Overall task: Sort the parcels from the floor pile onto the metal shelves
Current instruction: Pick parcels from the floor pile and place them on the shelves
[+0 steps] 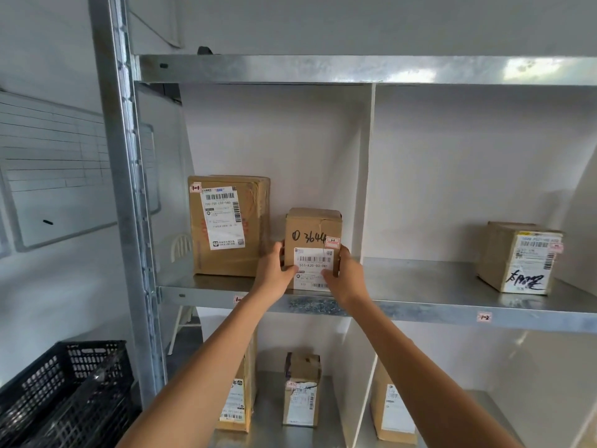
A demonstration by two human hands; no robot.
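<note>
Two hands clasp the small box (311, 231): the left hand (277, 266) and right hand (344, 270) each curl fingers round a side edge, thumbs pressed on its label. It stands upright, seemingly resting near the front lip of the middle shelf (420, 279). Best slide it straight back, label outward. Room is narrow, with the bigger box (226, 227) just left and the white divider (366, 173) just right.
</note>
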